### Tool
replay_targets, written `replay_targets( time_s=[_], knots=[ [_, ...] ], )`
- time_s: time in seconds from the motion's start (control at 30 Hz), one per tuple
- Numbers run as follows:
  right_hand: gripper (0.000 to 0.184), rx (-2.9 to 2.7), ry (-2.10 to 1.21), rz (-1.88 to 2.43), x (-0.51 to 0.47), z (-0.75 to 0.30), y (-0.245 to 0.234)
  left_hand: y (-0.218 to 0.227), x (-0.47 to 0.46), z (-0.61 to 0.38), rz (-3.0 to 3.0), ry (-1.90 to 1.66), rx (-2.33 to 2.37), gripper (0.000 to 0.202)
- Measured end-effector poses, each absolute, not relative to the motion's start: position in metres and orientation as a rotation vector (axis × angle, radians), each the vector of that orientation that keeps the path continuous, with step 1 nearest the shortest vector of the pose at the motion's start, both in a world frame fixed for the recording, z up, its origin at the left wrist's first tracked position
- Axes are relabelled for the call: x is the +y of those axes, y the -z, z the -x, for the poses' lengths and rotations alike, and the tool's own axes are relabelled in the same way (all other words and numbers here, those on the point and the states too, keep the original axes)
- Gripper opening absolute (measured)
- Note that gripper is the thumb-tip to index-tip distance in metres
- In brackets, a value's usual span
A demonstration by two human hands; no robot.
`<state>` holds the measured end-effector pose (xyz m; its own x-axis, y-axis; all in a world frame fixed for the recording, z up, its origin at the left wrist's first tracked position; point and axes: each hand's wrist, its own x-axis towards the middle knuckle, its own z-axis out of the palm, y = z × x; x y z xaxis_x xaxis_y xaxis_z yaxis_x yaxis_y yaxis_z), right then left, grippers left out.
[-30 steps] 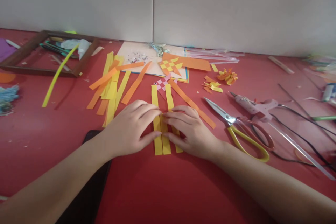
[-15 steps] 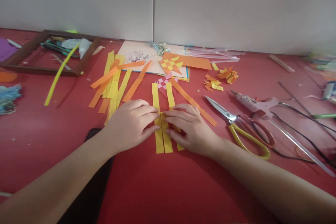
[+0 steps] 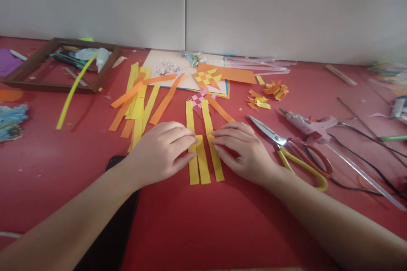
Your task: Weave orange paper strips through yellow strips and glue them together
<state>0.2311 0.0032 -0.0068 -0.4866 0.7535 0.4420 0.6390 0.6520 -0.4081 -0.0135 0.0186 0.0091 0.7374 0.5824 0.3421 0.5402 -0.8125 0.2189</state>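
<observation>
Three yellow paper strips lie side by side on the red table: a long left strip (image 3: pixel 190 116), a shorter middle strip (image 3: pixel 203 163) and a long right strip (image 3: pixel 208 120). My left hand (image 3: pixel 163 150) rests with fingers stretched over the left strip, fingertips reaching its right edge. At the right strip's right edge are the fingertips of my right hand (image 3: pixel 243 150), its fingers extended and slightly apart. Beyond the strips sits a pink checkered woven paper piece (image 3: pixel 199 100), partly overlapped by them. An orange strip (image 3: pixel 222 110) runs under my right hand.
Loose orange and yellow strips (image 3: pixel 136 108) lie left. Scissors (image 3: pixel 280 144) and a pink glue gun (image 3: pixel 313 126) with its cord are on the right. A dark phone (image 3: pixel 106 228) lies under my left forearm. A wooden frame (image 3: pixel 51 87) with tools stands back left.
My right hand has moved right, off the middle strip, and the right strip is now uncovered along its length. My left hand has shifted slightly right.
</observation>
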Motion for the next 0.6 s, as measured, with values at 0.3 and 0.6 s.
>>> replay_targets(
  time_s=[0.3, 0.6],
  knots=[
    [0.012, -2.318, -0.188, 1.134, 0.0057, -0.2343, 0.0124, -0.0077, 0.0151, 0.0132, -2.828, -0.567, 0.838, 0.032],
    [0.017, -2.381, -0.134, 1.056, 0.0037, -0.2293, 0.0121, -0.004, 0.0129, 0.0122, -2.787, -0.471, 0.891, 0.029]
  ],
)
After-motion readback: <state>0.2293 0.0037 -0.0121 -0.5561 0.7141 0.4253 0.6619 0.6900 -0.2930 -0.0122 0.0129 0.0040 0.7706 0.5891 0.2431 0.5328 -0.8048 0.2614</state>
